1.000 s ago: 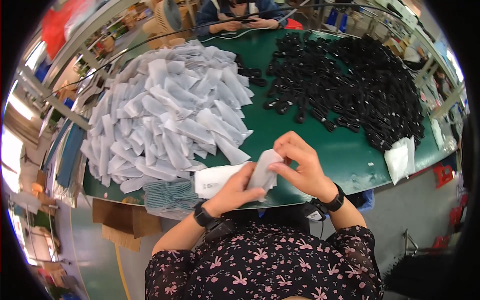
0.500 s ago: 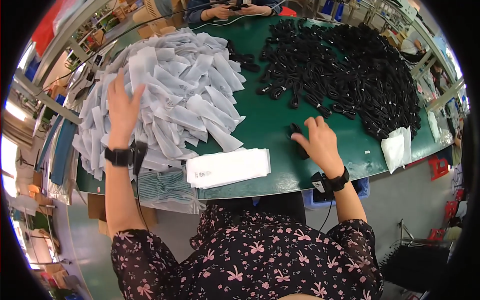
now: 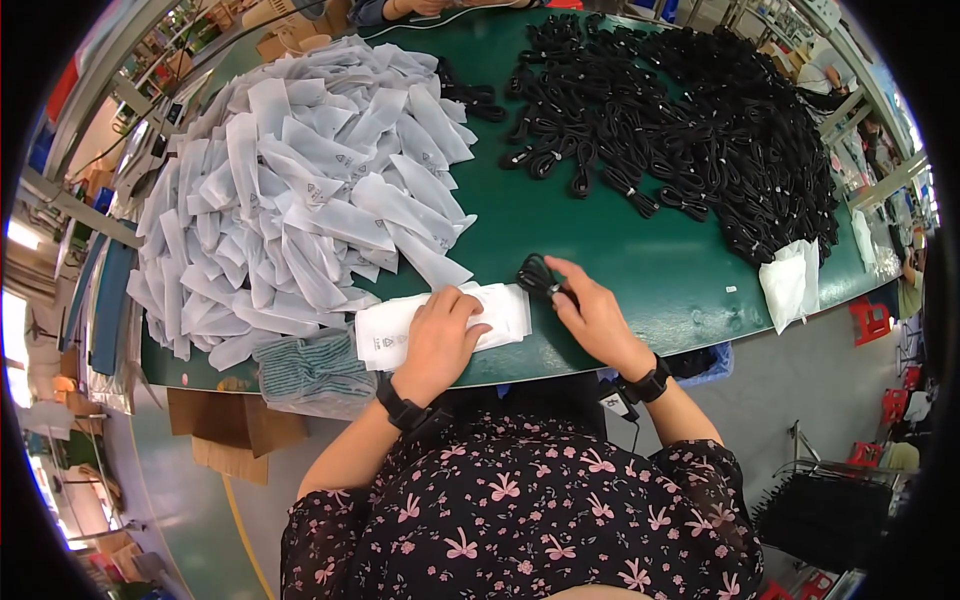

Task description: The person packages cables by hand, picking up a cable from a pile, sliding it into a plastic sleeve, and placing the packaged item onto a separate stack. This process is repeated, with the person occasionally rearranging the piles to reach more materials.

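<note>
My right hand (image 3: pixel 595 315) pinches a coiled bundle of black cable (image 3: pixel 534 277) between thumb and fingers. The bundle hangs at the right end of a stack of flat white bags (image 3: pixel 385 330). On top of that stack lies my left hand (image 3: pixel 442 335), its fingers resting over the uppermost bag and holding nothing I can make out. To the left rises a large heap of filled whitish bags (image 3: pixel 320 170). Many similar coiled black cables (image 3: pixel 680 130) are piled on the right side of the green table (image 3: pixel 590 240).
Striped knitted gloves (image 3: pixel 305 365) lie at the front edge beside the stack. A white plastic bag (image 3: pixel 790 285) hangs over the right edge. A blue bin (image 3: pixel 715 365) stands under the table, a cardboard box (image 3: pixel 235 420) at lower left. Across the table another person's hands (image 3: pixel 420 8) show.
My left hand has come from the bag heap down onto the white stack. My right hand has closed on the cable bundle and carried it left, to the stack's right end.
</note>
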`<move>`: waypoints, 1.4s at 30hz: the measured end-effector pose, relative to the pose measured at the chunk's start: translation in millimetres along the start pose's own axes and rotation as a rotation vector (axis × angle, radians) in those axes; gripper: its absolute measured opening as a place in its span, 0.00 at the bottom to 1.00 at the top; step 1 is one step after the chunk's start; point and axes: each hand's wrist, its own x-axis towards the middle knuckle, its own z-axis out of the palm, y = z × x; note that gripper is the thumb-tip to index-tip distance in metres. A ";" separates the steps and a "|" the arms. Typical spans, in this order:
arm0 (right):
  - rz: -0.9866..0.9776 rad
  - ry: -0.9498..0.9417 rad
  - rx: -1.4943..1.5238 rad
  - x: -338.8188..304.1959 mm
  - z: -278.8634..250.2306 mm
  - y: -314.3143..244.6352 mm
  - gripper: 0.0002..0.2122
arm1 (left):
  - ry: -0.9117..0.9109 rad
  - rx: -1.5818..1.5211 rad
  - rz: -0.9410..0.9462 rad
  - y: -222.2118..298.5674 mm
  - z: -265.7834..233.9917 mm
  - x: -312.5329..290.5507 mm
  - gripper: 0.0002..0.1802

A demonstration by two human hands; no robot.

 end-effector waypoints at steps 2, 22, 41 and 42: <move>-0.074 0.050 -0.011 -0.9 12.2 -4.1 0.23 | -0.032 0.022 -0.034 2.6 1.8 0.0 0.14; -0.376 0.082 -0.159 -11.6 24.3 -22.4 0.22 | 0.037 -0.252 -0.229 -1.8 3.2 -9.6 0.06; 0.384 -0.376 0.598 0.6 24.1 -17.6 0.14 | 0.086 -0.225 0.188 15.7 -23.8 2.1 0.07; 0.113 -0.286 0.426 2.1 22.6 -19.4 0.15 | 0.107 -0.220 0.185 16.7 -26.0 5.8 0.07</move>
